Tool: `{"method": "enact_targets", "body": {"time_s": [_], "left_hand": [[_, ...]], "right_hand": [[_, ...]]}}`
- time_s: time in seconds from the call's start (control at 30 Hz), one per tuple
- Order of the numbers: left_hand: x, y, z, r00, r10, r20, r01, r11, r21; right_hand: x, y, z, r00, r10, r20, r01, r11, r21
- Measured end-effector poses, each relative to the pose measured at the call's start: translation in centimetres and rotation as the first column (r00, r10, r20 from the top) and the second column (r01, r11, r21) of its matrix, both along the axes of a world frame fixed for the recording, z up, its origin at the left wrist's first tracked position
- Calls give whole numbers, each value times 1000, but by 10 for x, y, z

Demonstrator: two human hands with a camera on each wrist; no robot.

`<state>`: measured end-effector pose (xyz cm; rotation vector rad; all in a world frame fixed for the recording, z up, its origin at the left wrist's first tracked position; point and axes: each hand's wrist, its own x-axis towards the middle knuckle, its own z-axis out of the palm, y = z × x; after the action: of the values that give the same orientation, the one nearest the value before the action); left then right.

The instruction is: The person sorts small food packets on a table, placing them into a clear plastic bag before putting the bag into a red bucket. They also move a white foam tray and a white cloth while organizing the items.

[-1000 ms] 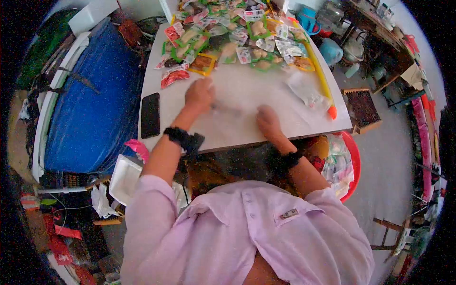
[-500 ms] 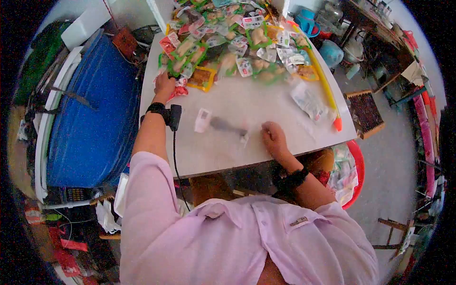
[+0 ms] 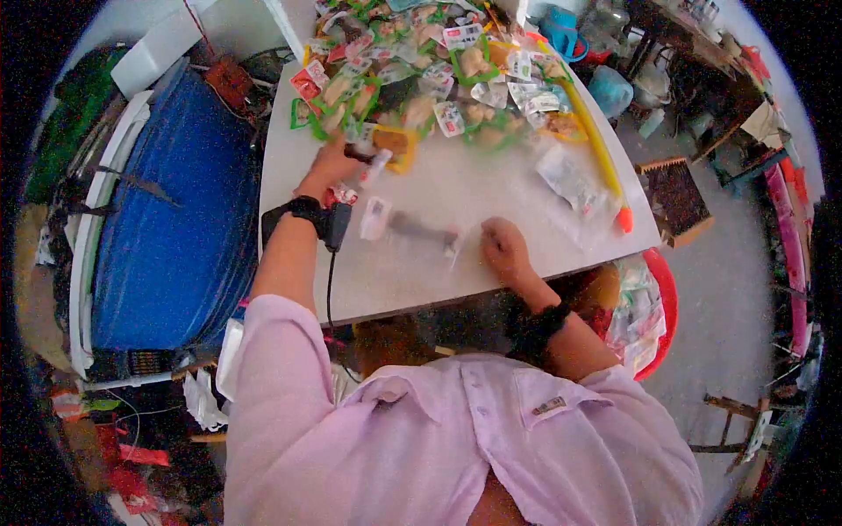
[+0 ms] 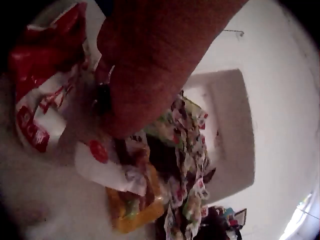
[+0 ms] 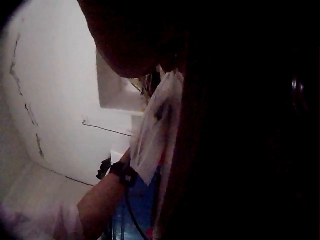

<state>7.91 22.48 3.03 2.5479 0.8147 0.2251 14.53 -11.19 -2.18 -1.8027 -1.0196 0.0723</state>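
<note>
My left hand (image 3: 329, 165) reaches over the left part of the table and pinches a small packet (image 3: 375, 167) with a white label. In the left wrist view that packet (image 4: 95, 157) shows a red round mark, and a dark part lies between the fingers. Beside the wrist is a red and white packet (image 4: 45, 75). A yellow-edged packet (image 3: 396, 149) lies just past the fingertips. My right hand (image 3: 506, 248) rests near the table's front edge, fingers loosely curled, nothing visible in them. Left of it lies a dark, slim packet (image 3: 412, 226) with a white end.
A heap of food packets (image 3: 430, 79) covers the back of the table (image 3: 421, 280). A clear packet (image 3: 566, 180) lies at the right, by a yellow tube (image 3: 601, 158) with an orange end. Beside the table stand a blue tub (image 3: 175, 210) and a red basin (image 3: 668, 307) holding packets.
The slim packet came to lie in front of me as my left hand went to the far left. That hand has since shifted right, with a white-labelled packet. The right hand stays almost still.
</note>
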Motion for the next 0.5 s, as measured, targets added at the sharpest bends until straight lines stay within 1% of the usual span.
{"method": "enact_targets", "body": {"time_s": [0.1, 0.13, 0.2, 0.23, 0.3, 0.33, 0.43, 0.5], "left_hand": [[9, -15, -21, 994, -109, -28, 111, 992, 64], [10, -20, -28, 991, -128, 44, 123, 987, 106], [7, -39, -26, 968, -168, 186, 132, 973, 192], [7, -46, -24, 966, -173, 194, 125, 964, 235], [7, -85, 12, 992, -119, 38, 111, 981, 161], [6, -103, 19, 994, -95, -46, 100, 988, 119], [2, -130, 5, 988, -132, -83, 151, 944, 293], [0, -132, -5, 998, -42, -42, 56, 907, 418]], "right_hand": [[1, 0, -6, 1000, -4, 20, 4, 1000, 19], [3, 0, -9, 999, 0, 33, -1, 1000, 19], [3, -2, -5, 998, 4, 69, -6, 1000, 22], [2, -2, -4, 996, 8, 86, -10, 1000, 23], [3, -2, -7, 994, -18, 109, 16, 1000, 17], [2, -4, -9, 993, -30, 117, 30, 1000, 8], [1, -2, -6, 989, -44, 140, 51, 997, -50], [2, -2, -2, 996, -10, 89, 20, 994, -105]]}}
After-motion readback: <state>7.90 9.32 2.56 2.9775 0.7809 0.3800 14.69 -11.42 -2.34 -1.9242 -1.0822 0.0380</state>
